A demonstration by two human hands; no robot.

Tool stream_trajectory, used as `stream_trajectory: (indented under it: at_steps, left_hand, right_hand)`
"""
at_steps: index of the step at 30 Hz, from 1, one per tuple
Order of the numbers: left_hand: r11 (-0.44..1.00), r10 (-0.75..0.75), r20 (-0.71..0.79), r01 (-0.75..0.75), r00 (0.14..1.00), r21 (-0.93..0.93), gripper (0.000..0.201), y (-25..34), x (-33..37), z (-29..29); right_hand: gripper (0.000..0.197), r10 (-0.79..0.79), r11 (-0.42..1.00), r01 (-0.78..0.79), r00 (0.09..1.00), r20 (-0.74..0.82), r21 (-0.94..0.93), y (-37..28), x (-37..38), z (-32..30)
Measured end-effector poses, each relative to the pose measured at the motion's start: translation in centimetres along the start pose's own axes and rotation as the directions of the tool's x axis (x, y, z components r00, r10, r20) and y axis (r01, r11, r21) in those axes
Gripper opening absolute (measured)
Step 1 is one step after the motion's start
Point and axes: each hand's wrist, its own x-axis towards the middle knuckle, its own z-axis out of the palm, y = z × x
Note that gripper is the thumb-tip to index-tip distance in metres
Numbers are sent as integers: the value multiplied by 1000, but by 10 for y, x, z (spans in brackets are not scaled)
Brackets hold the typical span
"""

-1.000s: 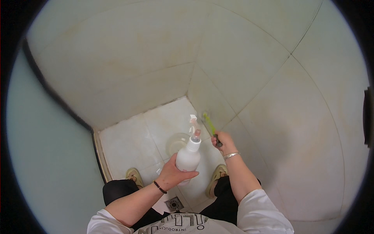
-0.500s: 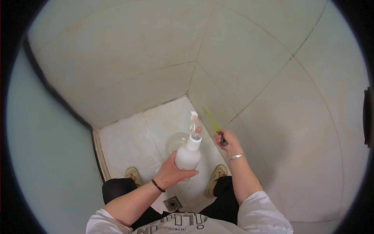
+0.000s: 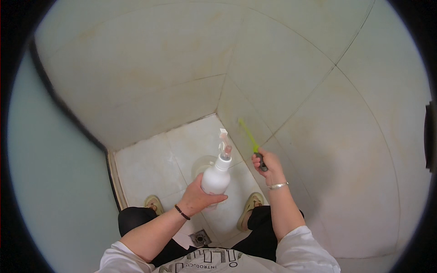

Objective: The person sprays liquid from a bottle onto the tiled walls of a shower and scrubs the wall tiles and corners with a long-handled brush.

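In front of me my left hand (image 3: 196, 196) is wrapped round the body of a white spray bottle (image 3: 215, 177). The bottle stands nearly upright, its clear and pinkish trigger head at the top. Over to the right, my right hand (image 3: 269, 166) grips the grey handle of a slim brush (image 3: 249, 135). The brush's bright green shaft points up and left, its tip at the right-hand tiled wall (image 3: 291, 100) near the corner. The bristles are too small to make out.
Behind the bottle, a pale round basin (image 3: 196, 166) sits on the white tile floor (image 3: 145, 164), partly hidden. A square floor drain (image 3: 200, 237) lies between my feet. At the left is a frosted panel (image 3: 54, 182) with a dark edge strip. Walls meet in a corner ahead.
The spray bottle and my left hand have shifted slightly left. My right hand stays almost in place, with the brush tip slightly higher along the wall.
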Motion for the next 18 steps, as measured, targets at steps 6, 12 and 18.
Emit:
stream_trajectory:
  at_steps: [6, 12, 18]
  left_hand:
    - [1000, -2, 3, 2, 1000, 6, 72, 5, 1, 1]
    - [999, -14, 23, 15, 1000, -34, 72, 3, 4, 7]
    - [1000, 4, 4, -4, 1000, 13, 72, 9, 1, -1]
  right_hand:
    - [19, -410, 875, 420, 907, 92, -242, -15, -46, 24]
    - [18, 85, 993, -92, 993, -83, -79, 16, 10, -29]
    - [20, -375, 891, 379, 925, 67, -250, -15, -59, 17]
